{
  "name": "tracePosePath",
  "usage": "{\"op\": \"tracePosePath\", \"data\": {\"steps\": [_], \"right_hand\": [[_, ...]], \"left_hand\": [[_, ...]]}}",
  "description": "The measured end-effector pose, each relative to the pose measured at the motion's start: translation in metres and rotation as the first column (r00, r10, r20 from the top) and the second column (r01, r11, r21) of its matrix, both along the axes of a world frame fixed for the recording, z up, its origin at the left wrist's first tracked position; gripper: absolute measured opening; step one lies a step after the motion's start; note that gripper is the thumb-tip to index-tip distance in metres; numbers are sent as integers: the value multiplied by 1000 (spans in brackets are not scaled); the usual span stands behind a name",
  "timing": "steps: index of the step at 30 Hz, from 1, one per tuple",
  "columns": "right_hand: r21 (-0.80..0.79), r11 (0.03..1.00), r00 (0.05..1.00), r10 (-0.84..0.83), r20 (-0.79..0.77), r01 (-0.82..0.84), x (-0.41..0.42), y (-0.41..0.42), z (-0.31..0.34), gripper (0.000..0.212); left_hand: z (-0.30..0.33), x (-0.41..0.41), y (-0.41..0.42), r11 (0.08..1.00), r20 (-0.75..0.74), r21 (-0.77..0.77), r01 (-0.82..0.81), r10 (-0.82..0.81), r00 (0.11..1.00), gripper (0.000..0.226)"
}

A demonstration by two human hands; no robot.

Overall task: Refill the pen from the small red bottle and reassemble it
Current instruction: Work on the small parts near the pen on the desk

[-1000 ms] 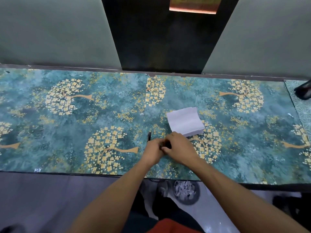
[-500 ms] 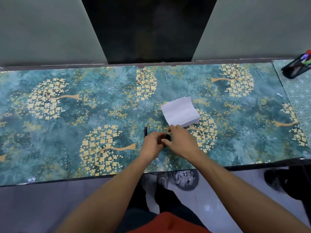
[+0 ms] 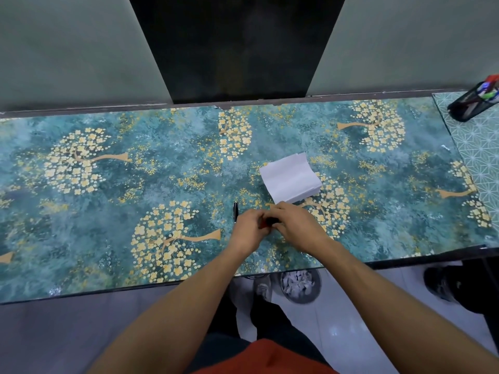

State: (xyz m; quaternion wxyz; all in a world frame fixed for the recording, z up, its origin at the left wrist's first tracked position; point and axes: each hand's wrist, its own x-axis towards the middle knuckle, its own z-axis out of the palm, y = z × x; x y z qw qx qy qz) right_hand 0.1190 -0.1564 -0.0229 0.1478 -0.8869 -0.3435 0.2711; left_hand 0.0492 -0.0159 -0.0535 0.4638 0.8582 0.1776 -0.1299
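Both hands meet over the front middle of the table. My left hand (image 3: 247, 229) is wrapped around the small red bottle (image 3: 263, 224), of which only a red sliver shows. My right hand (image 3: 295, 226) pinches the bottle's dark cap (image 3: 272, 220) from the right. A black pen (image 3: 235, 211) lies on the table just left of my left hand, pointing away from me; nothing touches it. A folded white paper (image 3: 290, 178) rests just beyond my right hand.
The table (image 3: 108, 211) has a teal and gold tree-patterned top with a dark front edge. A black mesh holder with markers (image 3: 474, 102) stands at the far right back. A bin of paper scraps (image 3: 298, 284) and shoes sit on the floor below.
The camera has tilted down and to the right, bringing the marker holder into view. My hands stay together on the bottle; a little red now shows between them.
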Motion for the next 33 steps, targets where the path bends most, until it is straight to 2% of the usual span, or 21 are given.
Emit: {"op": "tracePosePath", "data": {"steps": [4,7,11,13,15,18,21,25,30,33], "right_hand": [[-12,996,996,-83,14,83,-3,3,1,37],[-134,977,983,-153,104,167,-5,11,0,52],[-198,977,983,-46,177,82,-5,23,2,38],[-174,985,987,36,157,-9,-1,24,3,28],[-113,991,993,79,92,-68,6,17,3,25],[20,999,999,36,4,-36,15,-1,3,29],[55,998,1000,13,21,-14,20,-10,2,30],[-44,986,985,-157,68,160,23,-16,-5,19],[-223,938,964,-252,85,265,17,-37,-27,13],[-245,924,956,-282,82,294,14,-42,-33,23]], "left_hand": [[-3,1,1,1000,-20,23,3,-3,1000,37],[-7,1,2,998,-37,53,18,-16,999,43],[-10,1,2,998,-40,57,33,-31,999,36],[-11,1,2,998,-41,57,26,-24,999,28],[-14,1,3,999,-50,52,10,-7,999,30],[-14,3,3,1000,-35,18,5,-4,999,41],[-16,4,4,1000,-37,-1,-5,5,999,45],[-17,3,4,1000,-69,17,-13,14,998,49],[-16,-7,7,998,-125,1,-59,59,990,76],[-16,-18,15,985,-77,81,-151,157,985,62]]}}
